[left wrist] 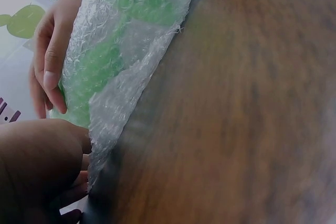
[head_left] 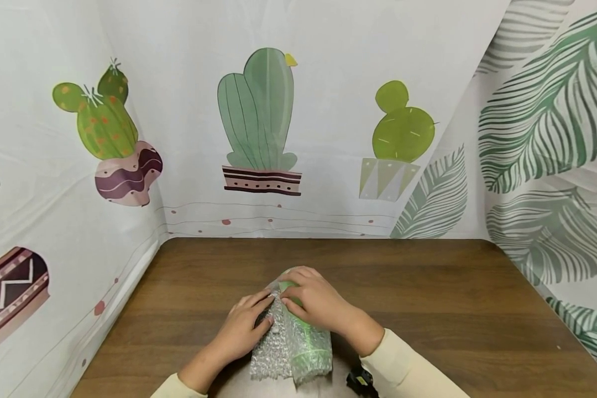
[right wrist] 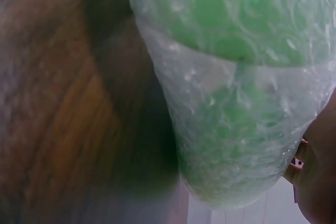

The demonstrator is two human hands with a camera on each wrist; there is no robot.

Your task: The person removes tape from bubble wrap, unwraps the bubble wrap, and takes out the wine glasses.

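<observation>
A sheet of bubble wrap (head_left: pixel 273 354) lies on the table, partly rolled round a green object (right wrist: pixel 231 119) whose kind is blurred by the wrap. My left hand (head_left: pixel 242 327) rests on the loose flap at the left, fingers fairly straight. Over the far end of the roll, my right hand (head_left: pixel 313 296) bends its fingers round the wrapped object and holds it. In the left wrist view, the right hand's fingers (left wrist: pixel 51 72) hang over the roll's far side, while the left hand (left wrist: pixel 42 161) is by the flap's edge.
A brown wooden table (head_left: pixel 428 298) spreads around the roll. Near the right sleeve is a small black object (head_left: pixel 361 381) with a yellow mark. White cloth printed with cacti and leaves (head_left: pixel 328 110) hangs behind and at the sides.
</observation>
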